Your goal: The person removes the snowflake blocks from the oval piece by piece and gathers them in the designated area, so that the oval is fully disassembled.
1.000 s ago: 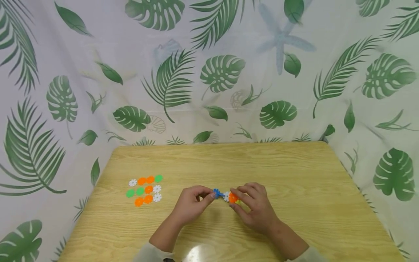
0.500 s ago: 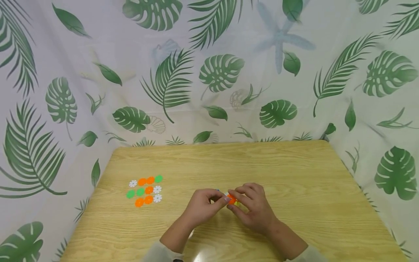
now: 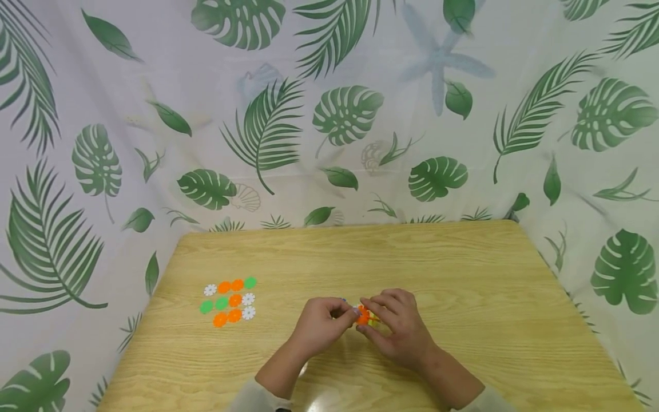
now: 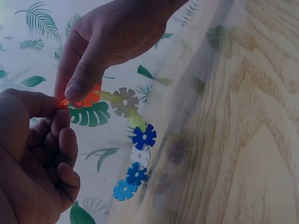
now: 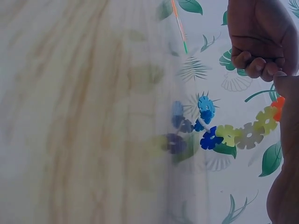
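Both hands meet over the table's middle. My left hand (image 3: 320, 325) pinches an orange notched plastic disc between thumb and forefinger. My right hand (image 3: 400, 327) grips the orange disc (image 3: 363, 315) beside it with thumb and fingertips. In the left wrist view, a linked chain hangs from the right hand's orange disc (image 4: 91, 98): yellow pieces, a greyish disc (image 4: 124, 102), a dark blue disc (image 4: 144, 136), a white one (image 4: 140, 155), a blue one (image 4: 136, 173) and a light blue disc (image 4: 124, 190) at the end. From the head, the fingers hide most of the chain.
Loose notched discs lie in three rows on the left of the wooden table (image 3: 453, 263): orange (image 3: 220, 319), green (image 3: 206, 307) and white (image 3: 249, 313). A leaf-patterned cloth (image 3: 288, 189) stands behind the table and along its sides.
My left hand has moved right to the right hand's fingertips, and the blue piece first seen at its fingers is now mostly hidden behind it. The right hand stays nearly in place.
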The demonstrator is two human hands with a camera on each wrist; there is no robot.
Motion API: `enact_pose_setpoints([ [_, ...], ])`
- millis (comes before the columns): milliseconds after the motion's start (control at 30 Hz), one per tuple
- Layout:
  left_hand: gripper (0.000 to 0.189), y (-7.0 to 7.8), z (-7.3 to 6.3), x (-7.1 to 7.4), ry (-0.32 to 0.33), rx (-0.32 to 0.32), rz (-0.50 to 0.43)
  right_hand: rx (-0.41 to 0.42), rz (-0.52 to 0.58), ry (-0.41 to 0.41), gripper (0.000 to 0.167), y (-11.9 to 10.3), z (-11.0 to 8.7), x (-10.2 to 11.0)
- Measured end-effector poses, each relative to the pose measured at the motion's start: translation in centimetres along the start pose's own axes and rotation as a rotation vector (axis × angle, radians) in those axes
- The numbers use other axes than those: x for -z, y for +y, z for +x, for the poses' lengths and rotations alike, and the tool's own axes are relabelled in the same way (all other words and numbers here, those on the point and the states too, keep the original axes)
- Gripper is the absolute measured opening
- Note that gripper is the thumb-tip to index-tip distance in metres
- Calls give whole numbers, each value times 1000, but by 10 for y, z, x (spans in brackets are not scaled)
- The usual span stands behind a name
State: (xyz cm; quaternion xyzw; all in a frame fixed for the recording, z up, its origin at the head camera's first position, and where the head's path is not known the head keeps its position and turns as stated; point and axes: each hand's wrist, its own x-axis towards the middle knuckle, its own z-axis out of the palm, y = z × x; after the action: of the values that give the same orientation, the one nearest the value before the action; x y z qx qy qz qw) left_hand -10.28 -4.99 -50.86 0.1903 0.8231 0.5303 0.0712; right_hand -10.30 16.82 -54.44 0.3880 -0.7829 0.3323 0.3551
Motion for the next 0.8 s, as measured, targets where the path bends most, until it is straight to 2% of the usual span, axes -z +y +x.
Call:
enact_pose_setpoints([
  [200, 26, 0, -2, 4, 5, -10, -16, -9, -7, 55, 40, 2, -4, 3],
  [467, 22, 0, -2, 5, 29, 1, -12, 70, 17, 140, 20, 5, -3, 2],
  [800, 22, 0, -4, 4, 55, 0, 8, 103, -26, 127, 24, 4, -2, 2],
])
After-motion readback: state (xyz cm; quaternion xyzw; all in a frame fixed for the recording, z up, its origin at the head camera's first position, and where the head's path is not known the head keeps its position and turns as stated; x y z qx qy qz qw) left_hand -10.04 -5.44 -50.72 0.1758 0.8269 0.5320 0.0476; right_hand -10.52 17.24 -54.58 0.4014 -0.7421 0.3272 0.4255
